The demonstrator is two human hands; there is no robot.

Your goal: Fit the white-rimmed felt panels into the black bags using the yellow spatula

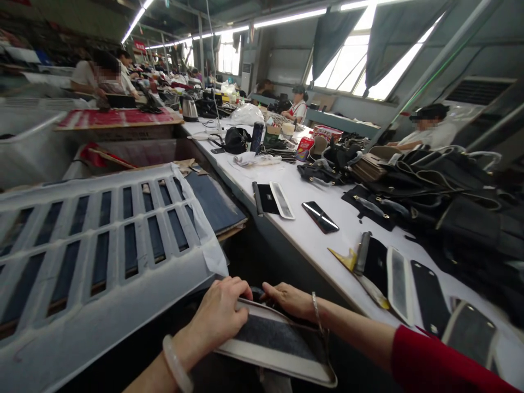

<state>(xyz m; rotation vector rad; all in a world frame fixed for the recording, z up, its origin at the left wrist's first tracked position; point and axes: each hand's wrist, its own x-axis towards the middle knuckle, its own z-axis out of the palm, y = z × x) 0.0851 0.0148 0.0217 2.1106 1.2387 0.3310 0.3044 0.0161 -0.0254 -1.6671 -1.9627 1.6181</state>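
A dark grey and cream bag piece (282,335) lies tilted low in front of me, below the table's edge. My left hand (225,308) is closed on its upper left edge, fingers curled over and thumb against the near face. Behind the far edge of the piece is my right hand (286,299), its thumb side toward the left hand; its other fingers are hidden, and so is whatever they may hold. Dark material shows between the two hands.
Left stands a grey plastic crate (118,221) by dark boards (213,199). On the white table (295,229) at right are a phone (320,217), flat bag pieces (399,284) and piled black bags (462,213). Several people sit farther off.
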